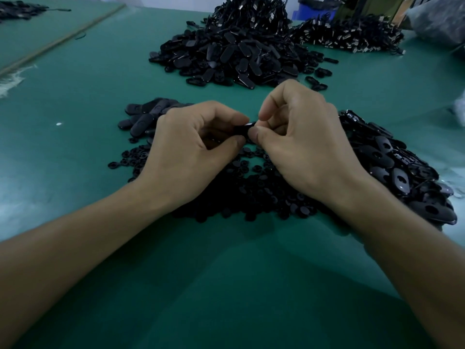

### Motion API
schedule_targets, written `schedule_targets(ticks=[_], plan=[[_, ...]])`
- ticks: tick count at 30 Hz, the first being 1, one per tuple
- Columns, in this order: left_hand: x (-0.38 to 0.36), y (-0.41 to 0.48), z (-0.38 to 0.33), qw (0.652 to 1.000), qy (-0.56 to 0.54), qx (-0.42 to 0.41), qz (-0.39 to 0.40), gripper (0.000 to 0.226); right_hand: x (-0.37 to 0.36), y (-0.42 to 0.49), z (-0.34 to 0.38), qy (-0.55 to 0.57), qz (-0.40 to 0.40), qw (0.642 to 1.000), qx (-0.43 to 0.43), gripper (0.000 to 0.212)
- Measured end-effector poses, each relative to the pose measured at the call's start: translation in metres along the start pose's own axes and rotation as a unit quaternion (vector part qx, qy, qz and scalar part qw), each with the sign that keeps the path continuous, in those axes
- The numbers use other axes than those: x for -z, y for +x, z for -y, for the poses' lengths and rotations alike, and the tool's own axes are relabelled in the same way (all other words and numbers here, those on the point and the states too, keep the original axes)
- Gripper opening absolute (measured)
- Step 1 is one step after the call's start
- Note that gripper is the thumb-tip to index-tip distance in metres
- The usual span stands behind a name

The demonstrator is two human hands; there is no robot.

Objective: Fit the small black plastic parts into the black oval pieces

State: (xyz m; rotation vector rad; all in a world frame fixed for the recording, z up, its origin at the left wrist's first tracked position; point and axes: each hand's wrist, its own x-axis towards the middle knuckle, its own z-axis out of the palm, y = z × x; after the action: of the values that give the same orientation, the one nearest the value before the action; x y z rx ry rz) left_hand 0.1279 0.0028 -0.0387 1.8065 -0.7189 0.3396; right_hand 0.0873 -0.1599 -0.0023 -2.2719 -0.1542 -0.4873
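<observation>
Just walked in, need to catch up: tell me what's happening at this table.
A person's left hand and right hand pinch one black oval piece between them above a heap of small black plastic parts on the green table. More oval pieces lie piled to the right, a smaller group to the left, and a big heap farther back. Fingers hide whether a small part is in.

We cannot read any text, label, brand or number here; the black parts carry no legible marks.

Two hands, one held oval piece, three oval-piece heaps, one small-parts heap.
</observation>
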Motion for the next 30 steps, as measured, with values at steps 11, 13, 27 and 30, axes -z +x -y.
schedule_targets(ticks=[11, 13, 27, 30], plan=[[0.0005, 0.0001, -0.0025, 1.000, -0.003, 0.012, -0.007, 0.021, -0.0016, 0.0005, -0.0006, 0.000, 0.002, 1.000, 0.001, 0.026], [0.0007, -0.0006, -0.0032, 1.000, -0.007, 0.012, -0.009, 0.021, -0.0019, -0.0003, 0.0003, 0.001, -0.003, 1.000, 0.006, 0.027], [0.0001, 0.0009, -0.0014, 1.000, -0.005, 0.020, -0.013, 0.023, -0.0088, -0.0005, -0.0026, 0.026, -0.029, 0.999, -0.037, 0.026], [0.0013, 0.0020, 0.0002, 0.999, -0.022, 0.027, -0.021, 0.023, -0.0077, 0.0013, -0.0027, 0.044, -0.019, 0.998, -0.045, 0.027]])
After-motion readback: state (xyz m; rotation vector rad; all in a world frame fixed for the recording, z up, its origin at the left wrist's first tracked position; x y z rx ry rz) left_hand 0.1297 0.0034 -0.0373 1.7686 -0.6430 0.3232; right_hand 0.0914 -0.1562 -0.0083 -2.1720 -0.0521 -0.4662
